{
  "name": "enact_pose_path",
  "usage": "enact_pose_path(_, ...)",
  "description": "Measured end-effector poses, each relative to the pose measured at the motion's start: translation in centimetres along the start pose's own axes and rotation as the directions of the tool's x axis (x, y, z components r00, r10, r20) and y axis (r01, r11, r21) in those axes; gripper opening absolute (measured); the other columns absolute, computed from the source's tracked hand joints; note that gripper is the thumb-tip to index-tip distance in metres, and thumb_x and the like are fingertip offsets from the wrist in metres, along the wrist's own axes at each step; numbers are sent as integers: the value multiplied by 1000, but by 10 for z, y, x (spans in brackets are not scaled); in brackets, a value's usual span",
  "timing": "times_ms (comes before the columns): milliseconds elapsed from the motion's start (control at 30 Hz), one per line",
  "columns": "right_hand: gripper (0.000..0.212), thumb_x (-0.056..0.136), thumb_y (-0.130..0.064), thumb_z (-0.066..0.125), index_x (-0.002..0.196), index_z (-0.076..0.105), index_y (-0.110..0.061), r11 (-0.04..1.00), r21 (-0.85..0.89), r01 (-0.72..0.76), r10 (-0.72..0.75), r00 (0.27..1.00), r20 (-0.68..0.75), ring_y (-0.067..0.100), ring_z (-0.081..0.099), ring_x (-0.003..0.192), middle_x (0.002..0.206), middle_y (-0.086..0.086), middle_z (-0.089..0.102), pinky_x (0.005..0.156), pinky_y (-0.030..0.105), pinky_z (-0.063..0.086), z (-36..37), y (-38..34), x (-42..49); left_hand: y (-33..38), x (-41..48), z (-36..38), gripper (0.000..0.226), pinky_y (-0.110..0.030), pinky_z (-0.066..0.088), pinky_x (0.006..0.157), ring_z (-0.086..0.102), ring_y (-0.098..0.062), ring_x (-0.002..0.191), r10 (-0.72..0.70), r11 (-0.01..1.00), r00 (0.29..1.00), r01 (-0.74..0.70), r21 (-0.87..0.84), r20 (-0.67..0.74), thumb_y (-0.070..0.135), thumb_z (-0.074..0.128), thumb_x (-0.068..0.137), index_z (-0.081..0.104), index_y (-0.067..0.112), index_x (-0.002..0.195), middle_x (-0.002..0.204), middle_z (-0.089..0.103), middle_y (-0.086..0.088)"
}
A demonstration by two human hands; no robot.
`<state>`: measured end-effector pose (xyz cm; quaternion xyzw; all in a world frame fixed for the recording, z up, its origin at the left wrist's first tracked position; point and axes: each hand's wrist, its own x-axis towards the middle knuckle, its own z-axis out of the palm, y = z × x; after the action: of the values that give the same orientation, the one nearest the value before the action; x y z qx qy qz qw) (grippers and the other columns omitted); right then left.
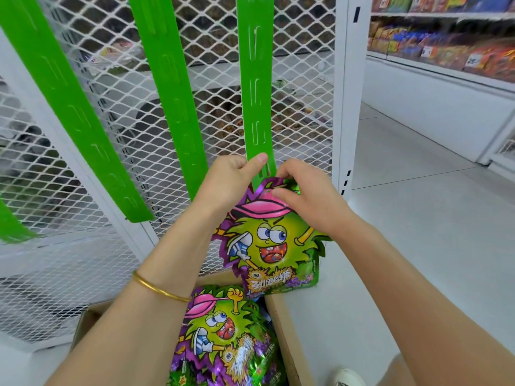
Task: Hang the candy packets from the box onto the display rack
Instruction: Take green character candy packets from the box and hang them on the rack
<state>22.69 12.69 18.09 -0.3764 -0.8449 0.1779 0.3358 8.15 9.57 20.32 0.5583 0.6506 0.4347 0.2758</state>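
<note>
The left hand [231, 176] pinches the lower end of the green strip [255, 107]. The right hand [303, 196] grips the top of a candy packet [267, 243] there, hiding whether it is hooked. More packets [223, 335] lie in the box [281, 335], cut off below.

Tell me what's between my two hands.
The bottom end of the green strip, pinched by the left hand, and the top of the packet that the right hand holds, seen in the head view.
</note>
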Motion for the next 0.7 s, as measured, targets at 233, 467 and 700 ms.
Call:
enact_pose_path(233,19,84,-20,65,94,54,-10,994,-24,-102,104,991,89,19,53,84,90,2,59,70,31,39,7,16,-6,-10,3,3,36,-27,46,66,57,-18,66,42,995,998,-38,-93,38,33,58,89,66,-1,80,81,70,-18)
enact_pose_path(467,35,83,-25,68,95,36,-16,971,57,-234,235,972,-24,14,50,75,83,-5,51,59,27,36,11,33,-12,-34,-5,10,33,-29,42,98,57,-16,107,128,961,972,-171,216,197,10,56,91,58,20,122,100,59,2)
enact_pose_path(700,31,81,-20,68,98,49,-3,938,-306,-164,2,884,-468,30,50,91,101,15,52,76,35,39,11,11,-38,-62,-36,-7,48,-29,37,100,47,-17,116,335,858,939,-271,437,-76,14,60,87,44,18,133,125,53,-2)
